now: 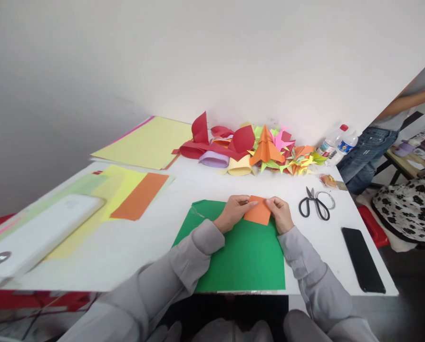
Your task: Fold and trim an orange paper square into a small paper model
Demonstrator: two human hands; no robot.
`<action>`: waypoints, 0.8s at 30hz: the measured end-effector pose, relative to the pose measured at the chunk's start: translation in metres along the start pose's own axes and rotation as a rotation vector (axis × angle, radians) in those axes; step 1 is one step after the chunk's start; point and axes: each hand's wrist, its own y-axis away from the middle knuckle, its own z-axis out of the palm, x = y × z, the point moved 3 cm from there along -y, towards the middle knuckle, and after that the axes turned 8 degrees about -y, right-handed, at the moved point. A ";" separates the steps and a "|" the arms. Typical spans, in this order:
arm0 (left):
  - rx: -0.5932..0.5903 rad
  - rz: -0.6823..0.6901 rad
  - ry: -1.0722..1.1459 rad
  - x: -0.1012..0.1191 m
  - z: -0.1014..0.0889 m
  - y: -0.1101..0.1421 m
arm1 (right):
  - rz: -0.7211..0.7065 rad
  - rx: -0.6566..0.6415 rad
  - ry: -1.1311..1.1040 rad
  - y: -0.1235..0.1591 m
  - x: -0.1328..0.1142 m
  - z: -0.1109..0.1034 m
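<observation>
A small orange square of paper [258, 212] is held up between my two hands, over a green sheet of paper [239, 261]. My left hand [235, 212] pinches its upper left edge between thumb and fingers. At the upper right corner, my right hand [281, 214] grips it the same way. The green sheet lies flat on the white table, near its front edge, partly covered by my hands and sleeves. Whether the orange paper is folded in layers I cannot tell.
Black-handled scissors [314, 204], a tape roll [325, 200] and a black phone [363, 259] lie right. Folded paper shapes [265, 149] and plastic bottles [345, 145] line the wall. Left are coloured sheets [140, 195] and a white box-like object [44, 235]. Another person [371, 142] stands beyond.
</observation>
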 end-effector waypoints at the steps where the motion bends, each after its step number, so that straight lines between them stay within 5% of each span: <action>1: 0.003 -0.004 0.008 0.000 0.000 0.000 | 0.010 -0.008 0.016 0.000 0.001 0.001; 9: -0.100 -0.083 0.001 -0.006 0.004 -0.003 | -0.102 0.160 0.051 -0.002 -0.007 -0.005; 17: 0.016 -0.073 0.013 -0.003 -0.004 -0.005 | -0.018 0.030 0.119 -0.002 -0.005 -0.001; 24: -0.086 -0.045 -0.064 -0.005 0.003 -0.003 | -0.068 0.137 0.193 -0.003 -0.006 -0.007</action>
